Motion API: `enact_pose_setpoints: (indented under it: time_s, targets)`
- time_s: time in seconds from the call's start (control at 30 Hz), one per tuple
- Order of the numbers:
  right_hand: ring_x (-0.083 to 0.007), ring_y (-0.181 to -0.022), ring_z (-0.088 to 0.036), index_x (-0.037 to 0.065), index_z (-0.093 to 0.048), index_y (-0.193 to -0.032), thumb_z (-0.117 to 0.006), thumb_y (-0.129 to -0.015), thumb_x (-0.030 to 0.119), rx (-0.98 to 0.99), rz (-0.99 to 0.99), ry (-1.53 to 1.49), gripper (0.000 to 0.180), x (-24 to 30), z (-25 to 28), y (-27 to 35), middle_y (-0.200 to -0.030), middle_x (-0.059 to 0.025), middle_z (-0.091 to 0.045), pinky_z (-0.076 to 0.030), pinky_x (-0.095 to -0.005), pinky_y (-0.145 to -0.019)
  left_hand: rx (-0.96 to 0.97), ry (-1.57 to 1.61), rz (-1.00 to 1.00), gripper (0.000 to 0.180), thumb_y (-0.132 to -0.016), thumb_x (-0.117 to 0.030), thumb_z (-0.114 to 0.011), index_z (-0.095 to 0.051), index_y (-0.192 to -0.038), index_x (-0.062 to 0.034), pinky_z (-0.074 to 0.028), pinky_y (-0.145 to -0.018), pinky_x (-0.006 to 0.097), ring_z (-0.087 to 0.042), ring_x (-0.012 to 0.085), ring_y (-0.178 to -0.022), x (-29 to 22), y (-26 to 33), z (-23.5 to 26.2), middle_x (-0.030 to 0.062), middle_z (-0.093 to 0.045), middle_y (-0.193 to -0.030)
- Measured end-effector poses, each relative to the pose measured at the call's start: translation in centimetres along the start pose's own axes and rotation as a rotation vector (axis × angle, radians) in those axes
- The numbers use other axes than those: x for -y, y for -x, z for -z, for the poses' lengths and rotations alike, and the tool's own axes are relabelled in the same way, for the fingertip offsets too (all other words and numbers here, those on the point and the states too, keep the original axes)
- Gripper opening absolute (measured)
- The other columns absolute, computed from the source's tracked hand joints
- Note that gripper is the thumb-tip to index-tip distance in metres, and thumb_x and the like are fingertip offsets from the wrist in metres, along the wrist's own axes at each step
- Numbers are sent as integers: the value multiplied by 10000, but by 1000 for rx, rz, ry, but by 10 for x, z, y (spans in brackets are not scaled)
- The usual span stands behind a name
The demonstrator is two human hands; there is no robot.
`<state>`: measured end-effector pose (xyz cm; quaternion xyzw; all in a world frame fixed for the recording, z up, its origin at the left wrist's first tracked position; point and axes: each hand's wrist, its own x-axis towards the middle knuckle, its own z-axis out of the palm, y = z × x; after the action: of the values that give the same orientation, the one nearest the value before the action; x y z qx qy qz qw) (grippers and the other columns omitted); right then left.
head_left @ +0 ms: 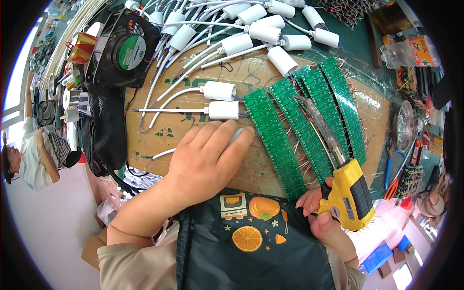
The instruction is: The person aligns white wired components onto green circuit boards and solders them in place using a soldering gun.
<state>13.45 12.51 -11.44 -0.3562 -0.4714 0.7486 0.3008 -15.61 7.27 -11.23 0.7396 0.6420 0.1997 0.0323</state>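
Left hand (205, 162) is lying flat, fingers together, covering a white plug (237, 137) on the cardboard (159, 130); right hand (326, 212) is gripping a yellow soldering gun (345, 191) over green circuit boards (278, 140)

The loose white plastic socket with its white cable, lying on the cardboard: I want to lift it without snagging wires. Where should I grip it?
Probably pinch the white plastic socket across its cylindrical body from above. Its white cable exits left, and thin wires run right toward the green circuit-board strip.
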Motion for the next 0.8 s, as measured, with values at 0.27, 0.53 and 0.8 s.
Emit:
enact_pose_setpoints:
  time_s: [0.27, 0.53, 0.8]
  targets:
    - [-151, -653, -555, 69, -368, -1497, -801, -880, 494, 9, -29, -12, 865, 1, -2, -1, -771, -13, -533, -528, -372, -671, -156, 103, 116, 505, -689, 25, -725, -687, -1187, -49, -522, -734, 390, -615, 305, -850, -7, 5, -13, 146, -595, -1065]
    - [-164, -712, -571, 42, -586, -1034, -712, -922, 172, 219, -45, 47, 213, 4, 13, 1, -830, -44, -558, -519, -334, -627, -234, 0, 20, 423, -689, -68, -772, -719, -1107, -105, -470, -673, 369, -602, 265, -828, 7, 3, -24, 96, -572, -1035]
    - [-156, -672, -558, 35, -595, -1054, -703, -912, 109, 234, -61, 120, 194, -1, 26, 7, -834, -53, -573, -481, -310, -572, -249, -71, -11, 459, -636, -45, -805, -746, -1084, -125, -429, -679, 372, -589, 249, -804, 6, -6, -17, 72, -564, -1012]
